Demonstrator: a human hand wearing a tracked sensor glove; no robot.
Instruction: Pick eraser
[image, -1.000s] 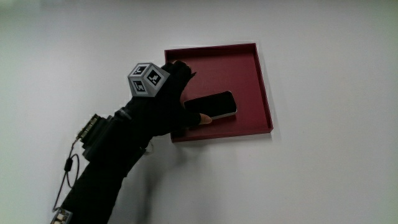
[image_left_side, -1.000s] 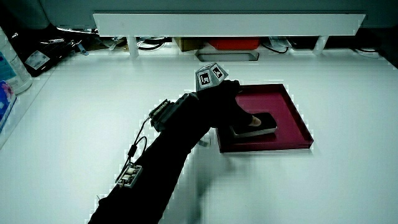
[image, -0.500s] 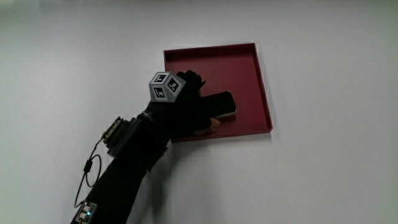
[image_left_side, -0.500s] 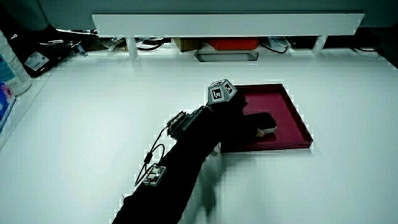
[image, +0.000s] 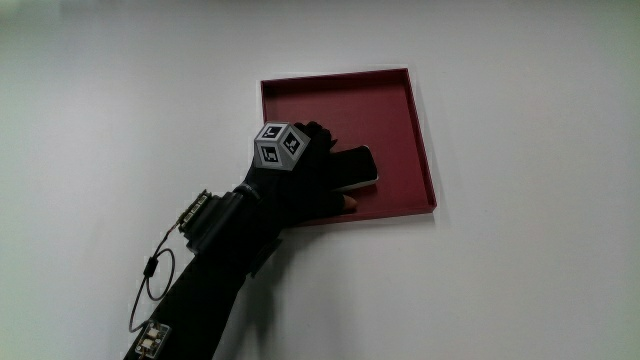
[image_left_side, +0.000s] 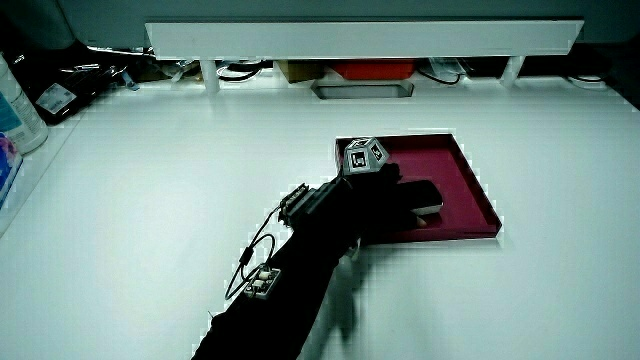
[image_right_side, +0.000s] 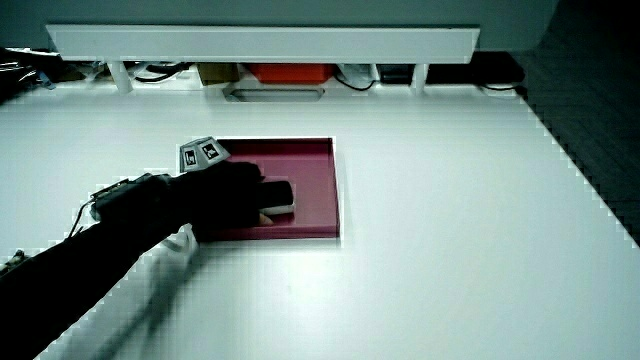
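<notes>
The hands (image: 312, 180) are gripping the black eraser (image: 358, 168), which is lying in the red tray (image: 400, 100) on the white desk (image: 520, 260).

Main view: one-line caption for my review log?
Gloved hand closes on the black eraser in the red tray.

Black eraser (image: 355, 168) flat in tray (image: 400, 120)
</notes>
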